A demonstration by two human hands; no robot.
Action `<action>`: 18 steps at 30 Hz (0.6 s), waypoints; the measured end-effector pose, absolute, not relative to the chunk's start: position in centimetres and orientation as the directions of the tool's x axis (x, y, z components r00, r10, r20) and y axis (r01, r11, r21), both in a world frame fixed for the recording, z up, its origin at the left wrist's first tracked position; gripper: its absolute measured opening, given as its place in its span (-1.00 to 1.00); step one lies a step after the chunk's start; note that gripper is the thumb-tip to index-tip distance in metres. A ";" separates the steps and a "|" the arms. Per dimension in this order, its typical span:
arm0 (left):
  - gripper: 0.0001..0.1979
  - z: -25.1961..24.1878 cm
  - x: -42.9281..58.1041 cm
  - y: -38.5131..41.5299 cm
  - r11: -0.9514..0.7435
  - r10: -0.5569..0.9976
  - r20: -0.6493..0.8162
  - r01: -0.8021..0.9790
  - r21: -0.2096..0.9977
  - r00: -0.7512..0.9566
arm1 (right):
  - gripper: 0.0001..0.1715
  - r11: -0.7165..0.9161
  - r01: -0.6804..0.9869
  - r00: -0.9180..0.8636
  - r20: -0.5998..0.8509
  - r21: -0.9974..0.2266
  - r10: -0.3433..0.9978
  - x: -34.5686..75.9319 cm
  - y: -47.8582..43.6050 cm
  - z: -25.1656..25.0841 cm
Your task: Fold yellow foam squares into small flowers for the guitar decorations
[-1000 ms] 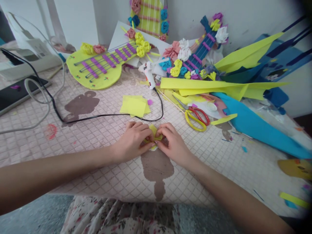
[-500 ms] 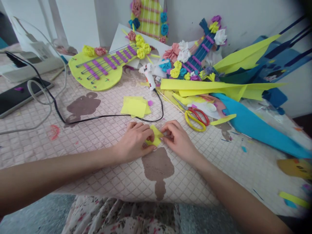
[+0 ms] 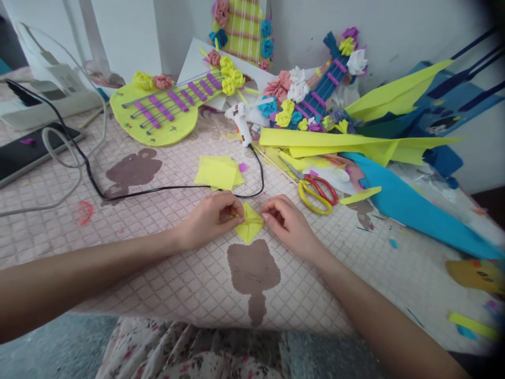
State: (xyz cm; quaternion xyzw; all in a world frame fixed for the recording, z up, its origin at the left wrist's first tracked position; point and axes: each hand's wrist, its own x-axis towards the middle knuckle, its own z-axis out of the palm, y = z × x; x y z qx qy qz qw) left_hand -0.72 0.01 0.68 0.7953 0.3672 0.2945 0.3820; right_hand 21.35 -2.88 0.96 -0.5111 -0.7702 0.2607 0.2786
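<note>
Your left hand (image 3: 213,217) pinches the paper (image 3: 252,230), seemingly part-folded; I can't tell whether your right hand (image 3: 290,225) grips. The stack (image 3: 219,173) looks unfolded.

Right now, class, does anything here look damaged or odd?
Yes: the tablecloth has brown patches, one on the near side of the folded yellow paper. They interrupt its pale grid; stain or wear, I cannot tell.

Matt yellow square (image 3: 248,232), apparently paper; metal scissor blades (image 3: 291,167).
</note>
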 end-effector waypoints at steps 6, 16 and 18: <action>-0.84 0.8 -0.8 0.0 -0.578 0.763 0.217 0.490 0.653 0.609 | -0.87 0.337 0.659 -0.293 0.183 -0.673 0.938 20.8 -3.2 0.7; -0.79 0.6 -1.0 0.5 -0.550 0.797 0.246 0.495 0.672 0.551 | -0.83 0.242 0.621 -0.200 0.149 -0.745 0.969 21.0 -2.8 0.7; -0.84 0.5 -1.1 0.6 -0.580 0.785 0.258 0.523 0.625 0.563 | -0.83 0.241 0.625 -0.203 0.144 -0.743 0.969 21.1 -2.7 0.7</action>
